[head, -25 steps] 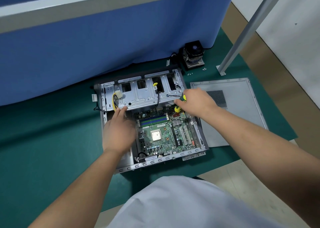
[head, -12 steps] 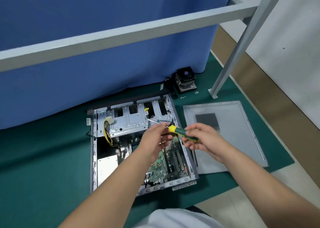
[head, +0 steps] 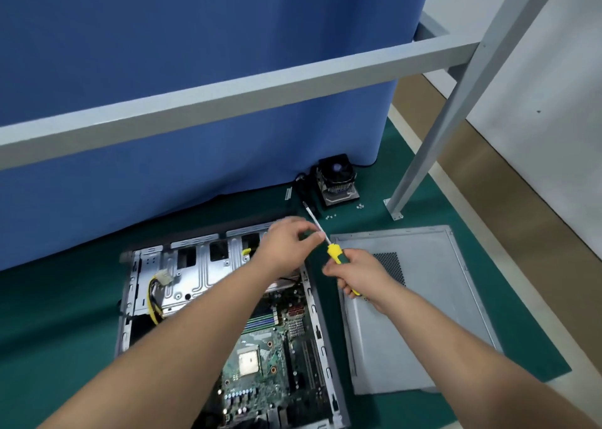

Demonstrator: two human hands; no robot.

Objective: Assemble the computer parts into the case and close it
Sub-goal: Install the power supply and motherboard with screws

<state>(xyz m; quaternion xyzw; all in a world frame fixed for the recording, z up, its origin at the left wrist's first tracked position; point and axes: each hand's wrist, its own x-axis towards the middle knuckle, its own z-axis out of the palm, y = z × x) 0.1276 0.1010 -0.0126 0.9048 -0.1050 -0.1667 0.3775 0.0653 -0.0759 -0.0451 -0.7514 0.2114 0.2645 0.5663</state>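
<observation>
Over the green bench mat (head: 65,347), your right hand (head: 356,274) gripped the yellow-green-handled screwdriver (head: 335,254) while your left hand (head: 288,238) pinched its steel shaft, likely steadying it.

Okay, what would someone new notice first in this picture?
The two hands meeting mid-frame: the right hand grips a yellow-and-green screwdriver while the left hand pinches its shaft. Below them lies the open computer case with its green motherboard exposed, the loose side panel to its right.

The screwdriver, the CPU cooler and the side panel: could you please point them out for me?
screwdriver (head: 335,252): head view, yellow handle collar.
CPU cooler (head: 336,174): head view, fan top.
side panel (head: 420,318): head view, bare flat middle.
</observation>
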